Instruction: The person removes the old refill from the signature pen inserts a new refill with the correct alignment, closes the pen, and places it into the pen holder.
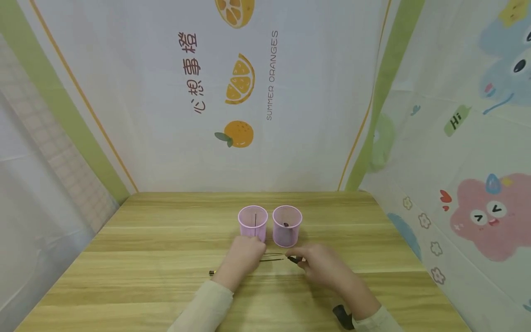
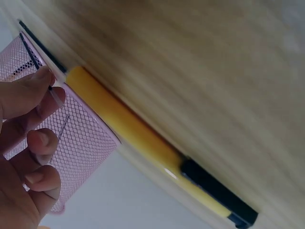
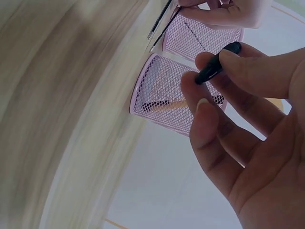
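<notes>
My left hand (image 2: 28, 119) pinches a thin dark pen refill (image 2: 35, 59) with a pale end between thumb and forefinger. In the head view its back hides part of the left pink mesh pen cup (image 1: 253, 220). A yellow pen barrel (image 2: 124, 119) with a black clip lies by that hand; only its end (image 1: 212, 273) shows from above. My right hand (image 1: 321, 263) holds a short black tapered pen part (image 3: 217, 63) in its fingertips, in front of the right pink mesh cup (image 1: 286, 230). Another thin refill (image 1: 274, 253) runs beside the held one, toward the right hand.
The left cup holds a thin dark rod (image 1: 255, 223); a dark-tipped thing (image 1: 286, 224) stands in the right cup. A black object (image 1: 343, 317) shows beside the right wrist. Printed cloth (image 1: 307, 152) hangs behind the wooden table (image 1: 166, 230) and along its sides.
</notes>
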Motion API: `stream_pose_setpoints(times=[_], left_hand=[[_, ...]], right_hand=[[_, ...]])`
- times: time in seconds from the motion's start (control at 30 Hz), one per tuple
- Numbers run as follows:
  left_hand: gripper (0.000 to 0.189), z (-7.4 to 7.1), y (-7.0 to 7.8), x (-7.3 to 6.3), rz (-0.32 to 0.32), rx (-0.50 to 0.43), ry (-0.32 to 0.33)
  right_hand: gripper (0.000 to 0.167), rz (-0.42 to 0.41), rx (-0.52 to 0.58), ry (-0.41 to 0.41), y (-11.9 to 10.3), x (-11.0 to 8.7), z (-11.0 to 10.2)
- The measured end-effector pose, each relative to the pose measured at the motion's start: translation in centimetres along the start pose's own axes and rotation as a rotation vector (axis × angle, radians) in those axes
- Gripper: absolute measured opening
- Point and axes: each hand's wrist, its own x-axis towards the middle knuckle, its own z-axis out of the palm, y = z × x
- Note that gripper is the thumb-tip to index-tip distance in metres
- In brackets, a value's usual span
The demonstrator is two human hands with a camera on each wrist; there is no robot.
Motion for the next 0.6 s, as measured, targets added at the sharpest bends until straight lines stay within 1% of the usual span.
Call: stream_pose_setpoints(times=[0.13,0.33,0.47,0.6], left_hand=[[0.019,-0.17,0.33,0.15,0.001,0.025,-0.008],[0.018,-0.08,0.42,0.36,0.019,0.046,-0.015],[0.018,-0.07,0.38,0.46,0.036,0.053,-0.006],[0.018,-0.13,0.41,0.45,0.046,0.059,0.025]], right_hand=[[0.038,0.019,0.0,-0.014,-0.05,-0.06,0.09],[0.038,0.013,0.021,-0.018,0.11,-0.24,0.08],[0.038,0.009,0.028,-0.014,0.27,-0.4,0.15],[0.038,0.01,0.018,-0.012,0.3,-0.53,0.13]])
